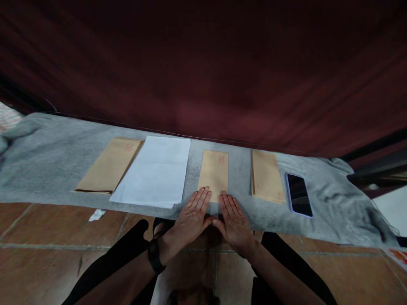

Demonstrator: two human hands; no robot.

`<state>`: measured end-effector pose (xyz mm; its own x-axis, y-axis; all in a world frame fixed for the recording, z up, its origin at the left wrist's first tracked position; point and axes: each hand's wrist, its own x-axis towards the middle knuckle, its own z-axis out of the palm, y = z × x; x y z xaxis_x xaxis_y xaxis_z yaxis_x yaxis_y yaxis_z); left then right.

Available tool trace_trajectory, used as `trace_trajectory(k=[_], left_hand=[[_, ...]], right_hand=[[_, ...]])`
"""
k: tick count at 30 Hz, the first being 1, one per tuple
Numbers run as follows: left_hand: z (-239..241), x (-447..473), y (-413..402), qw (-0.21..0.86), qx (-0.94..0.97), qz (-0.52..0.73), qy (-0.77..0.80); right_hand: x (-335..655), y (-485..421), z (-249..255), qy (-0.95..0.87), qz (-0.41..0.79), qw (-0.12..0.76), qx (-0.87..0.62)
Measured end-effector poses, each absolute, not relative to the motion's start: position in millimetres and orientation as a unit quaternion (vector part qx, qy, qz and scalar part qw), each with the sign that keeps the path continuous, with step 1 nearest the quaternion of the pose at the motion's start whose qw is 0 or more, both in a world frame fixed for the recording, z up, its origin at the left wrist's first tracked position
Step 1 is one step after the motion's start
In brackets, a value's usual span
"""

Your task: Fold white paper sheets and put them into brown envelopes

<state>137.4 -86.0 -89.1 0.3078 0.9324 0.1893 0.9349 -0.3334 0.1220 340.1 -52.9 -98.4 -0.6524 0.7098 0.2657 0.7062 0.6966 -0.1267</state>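
A single brown paper envelope (213,171) with small red print near its far right corner lies flat on the grey cloth in front of me. My left hand (193,214) rests palm down, its fingertips on the envelope's near left corner. Laid flat too, my right hand (233,220) has its fingertips on the near right corner. Both hands have straight fingers and hold nothing. The thumbs meet just short of the cloth's near edge. Left of the envelope is a stack of white paper sheets (155,171); to its right lies a small pile of brown envelopes (267,176).
A thicker pile of brown envelopes (110,165) lies at the left, touching the white sheets. At the right is a phone (299,195) with a dark screen. The narrow surface is covered by a grey cloth (54,156). Behind it hangs a dark red curtain (203,76).
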Motion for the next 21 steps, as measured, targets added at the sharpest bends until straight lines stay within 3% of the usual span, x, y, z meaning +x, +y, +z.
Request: trace_trajectory(k=[12, 21], left_hand=[[-91, 133, -92, 0.032, -0.780, -0.130, -0.611], [-83, 138, -87, 0.025, -0.777, -0.128, -0.616]], right_hand=[[352, -53, -96, -0.908, -0.007, 0.145, -0.393], [346, -34, -79, -0.909, 0.055, 0.127, -0.394]])
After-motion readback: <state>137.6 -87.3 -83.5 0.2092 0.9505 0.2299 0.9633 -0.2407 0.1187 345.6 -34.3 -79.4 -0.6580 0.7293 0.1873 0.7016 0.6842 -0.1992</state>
